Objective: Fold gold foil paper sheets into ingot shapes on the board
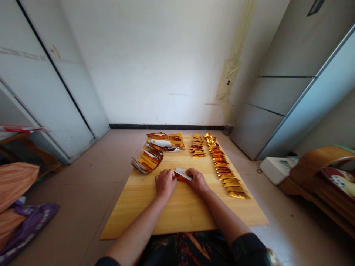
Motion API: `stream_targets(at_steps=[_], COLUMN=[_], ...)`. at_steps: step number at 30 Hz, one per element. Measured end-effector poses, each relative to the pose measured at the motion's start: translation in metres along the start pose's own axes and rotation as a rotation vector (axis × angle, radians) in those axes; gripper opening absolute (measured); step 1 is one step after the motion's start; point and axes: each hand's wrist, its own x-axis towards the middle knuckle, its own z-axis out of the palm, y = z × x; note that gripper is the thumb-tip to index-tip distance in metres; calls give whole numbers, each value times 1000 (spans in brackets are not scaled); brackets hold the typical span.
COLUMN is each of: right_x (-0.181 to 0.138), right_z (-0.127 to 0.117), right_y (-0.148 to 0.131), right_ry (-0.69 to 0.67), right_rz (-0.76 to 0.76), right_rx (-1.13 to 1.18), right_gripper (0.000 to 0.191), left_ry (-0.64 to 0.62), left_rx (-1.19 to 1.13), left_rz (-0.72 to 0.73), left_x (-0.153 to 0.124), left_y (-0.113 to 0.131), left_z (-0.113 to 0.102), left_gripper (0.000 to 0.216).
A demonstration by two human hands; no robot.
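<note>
My left hand (165,182) and my right hand (198,180) grip the two ends of a sheet of gold foil paper (183,173) low over the wooden tabletop (181,216). A white face shows on the upper side of this sheet, and orange-gold shows beneath it. Fingers of both hands are bent against the paper, and some fingertips are hidden. Just beyond my left hand stands a curved stack of gold foil sheets (149,161) with white edges. To the right of my right hand runs a long row of folded gold paper pieces (223,168).
A shorter row of folded gold pieces (197,146) and a pile of foil packs (166,141) lie at the far edge. A grey cabinet (266,96) and a wooden seat (318,181) stand right. On the left floor is a purple bag (33,225).
</note>
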Motion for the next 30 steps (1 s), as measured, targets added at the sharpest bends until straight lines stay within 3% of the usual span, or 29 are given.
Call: stream_targets(at_steps=[7,11,16,22,30], right_x=[0,-1,-6,-8,-14], right_z=[-1,-1,-6,-22,-39], right_y=[1,4,4,-6,-6], right_ry=[-3,-4,-63,-175,-267], right_rz=[-45,-193,-341,-452,-530], right_rx=[-106,-140,-313,-496,-546], right_gripper=[26,29,38,28,25], left_ry=[48,-19,-65,-83,-81], left_rx=[-187,-247,-247,-127,-50], left_rz=[88,255,339,544,602], left_x=[7,13,15,10,8], left_y=[-12,-21,-29,-30,-28], left_z=[8,8,8,5,1], left_gripper=[43,26,30,27,25])
